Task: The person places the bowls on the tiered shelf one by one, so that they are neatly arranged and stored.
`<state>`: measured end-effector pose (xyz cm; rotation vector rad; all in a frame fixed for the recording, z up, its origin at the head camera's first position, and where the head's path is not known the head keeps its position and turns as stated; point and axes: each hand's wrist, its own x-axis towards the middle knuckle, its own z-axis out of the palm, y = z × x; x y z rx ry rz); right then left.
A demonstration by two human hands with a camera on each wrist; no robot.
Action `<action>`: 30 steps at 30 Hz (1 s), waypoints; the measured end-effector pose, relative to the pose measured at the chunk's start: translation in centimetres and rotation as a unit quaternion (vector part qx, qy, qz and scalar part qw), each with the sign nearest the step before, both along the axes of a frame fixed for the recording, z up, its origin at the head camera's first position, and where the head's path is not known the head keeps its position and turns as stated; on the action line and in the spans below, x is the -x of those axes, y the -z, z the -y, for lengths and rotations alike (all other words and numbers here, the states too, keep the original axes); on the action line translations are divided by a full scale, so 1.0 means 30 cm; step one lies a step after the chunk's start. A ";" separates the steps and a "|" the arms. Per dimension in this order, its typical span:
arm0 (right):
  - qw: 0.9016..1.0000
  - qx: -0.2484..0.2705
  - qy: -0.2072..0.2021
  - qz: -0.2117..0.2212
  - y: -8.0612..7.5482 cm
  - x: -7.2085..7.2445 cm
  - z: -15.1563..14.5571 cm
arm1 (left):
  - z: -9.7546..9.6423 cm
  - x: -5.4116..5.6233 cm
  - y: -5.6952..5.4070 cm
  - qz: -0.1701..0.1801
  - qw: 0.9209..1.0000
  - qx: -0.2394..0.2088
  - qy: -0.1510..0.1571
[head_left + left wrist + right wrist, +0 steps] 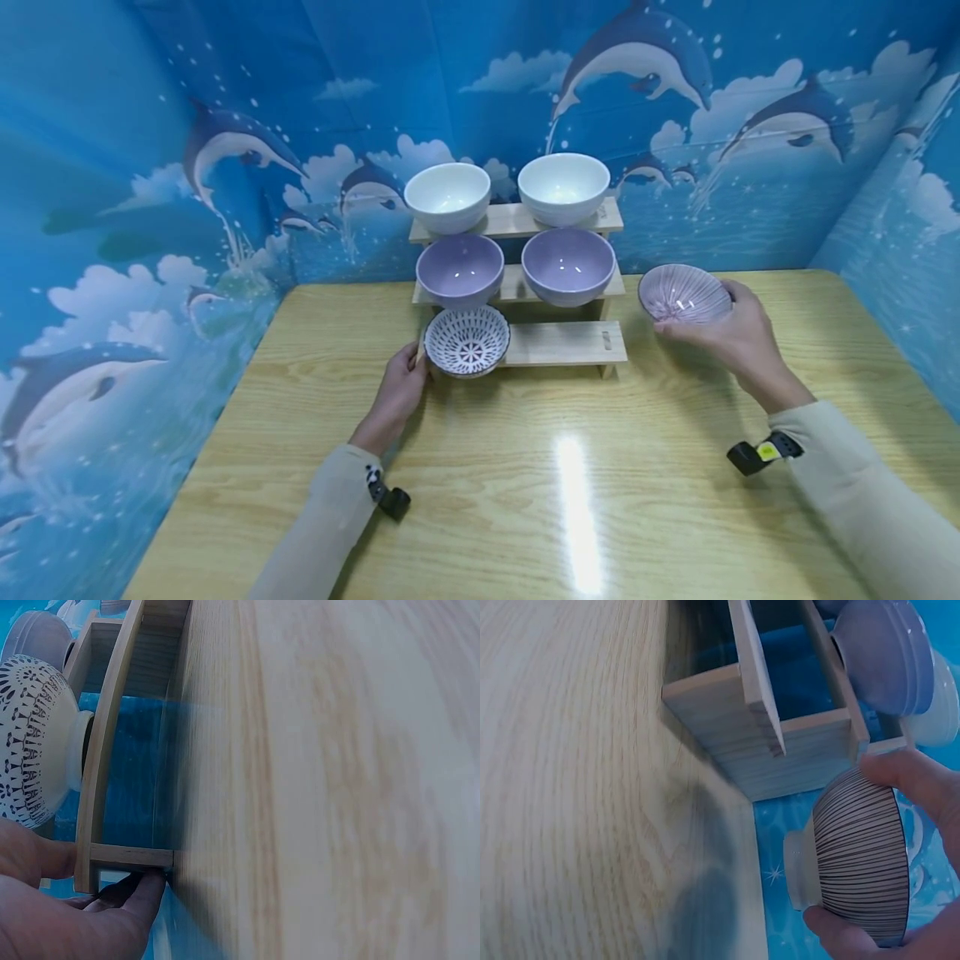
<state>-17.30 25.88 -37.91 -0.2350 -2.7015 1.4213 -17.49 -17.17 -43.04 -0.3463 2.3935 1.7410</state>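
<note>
My right hand (750,333) grips a striped bowl (678,296) by its side, in the air right of the wooden rack (562,343). In the right wrist view the thumb and fingers span the bowl (859,859) between rim and foot. My left hand (401,387) holds the left end of the rack's lowest step, with thumb and fingers about its end board (131,856) in the left wrist view. Close above that hand a black-and-white patterned bowl (467,342) stands on the lowest step. Some left fingers are hidden behind the wood.
Two purple bowls (460,271) stand on the middle step and two white bowls (564,190) on the top step. The rack stands at the back of a wooden table (480,500), before a blue dolphin-printed cloth (420,67).
</note>
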 end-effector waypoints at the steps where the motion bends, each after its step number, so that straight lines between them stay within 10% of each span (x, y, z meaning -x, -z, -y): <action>1: 1.000 0.002 -0.003 0.000 -0.004 -0.006 0.001 | 0.000 -0.001 -0.001 -0.001 1.000 0.000 0.001; 30: 0.997 -0.002 -0.075 -0.020 -0.071 -0.144 0.088 | 0.002 -0.003 0.000 -0.002 1.000 -0.008 0.006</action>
